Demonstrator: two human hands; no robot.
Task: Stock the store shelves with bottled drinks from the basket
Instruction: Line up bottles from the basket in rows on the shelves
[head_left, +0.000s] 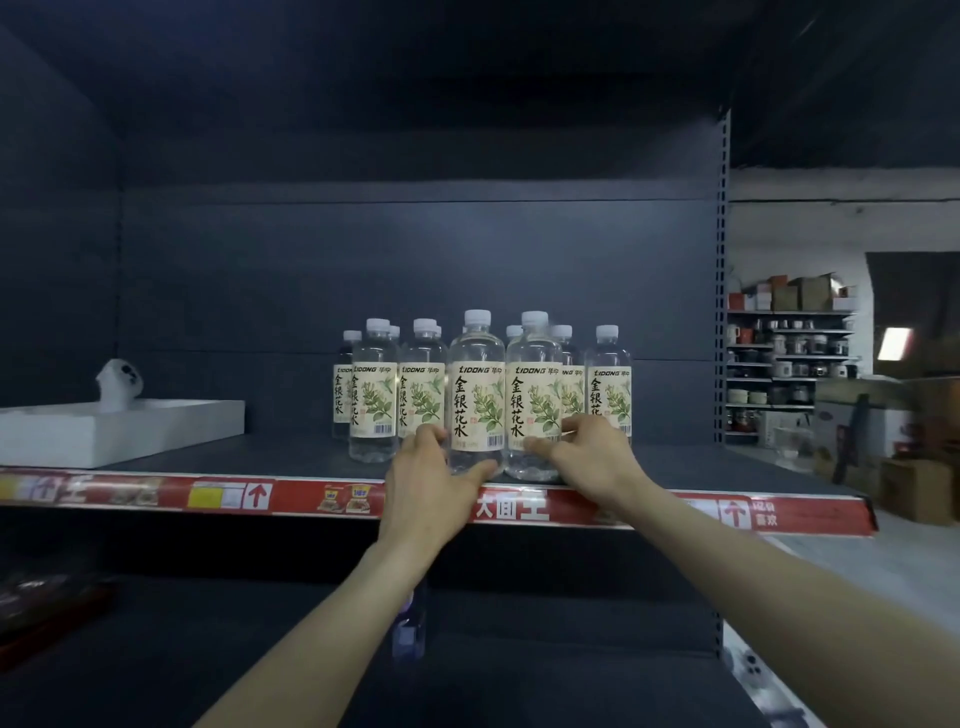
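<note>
- Forearms reached up from the near edge toward the shelf (260, 457).
- Left hand (431, 483) gripped the front-left bottle (477, 395) low down, thumb across its base and fingers round its left side.
- Right hand (587, 452) held the front-right bottle (534, 400) at the lower edge of its label, fingertips curled on it. Thumb position could not be made out.
- Both bottles stood upright and touching each other at the near edge of the shelf, just behind the red price strip (509, 506). They were in front of the back rows (608, 384) of the same drink.
- Basket was not in view.
- Handling judgement: the bottles looked full, so moderately heavy for their size. The walls were thin clear plastic and would likely give under a hard squeeze.
- The bare plastic below the label looked smooth and probably slippery; the label band should offer better purchase.
- The bottles were tall and narrow. A low hold suits sliding them; for lifting, mid-body over the label seems safer. A tipped one could knock the neighbours.
- White tray (156, 421) sat at the far left of the same shelf, well apart from the bottles.
</note>
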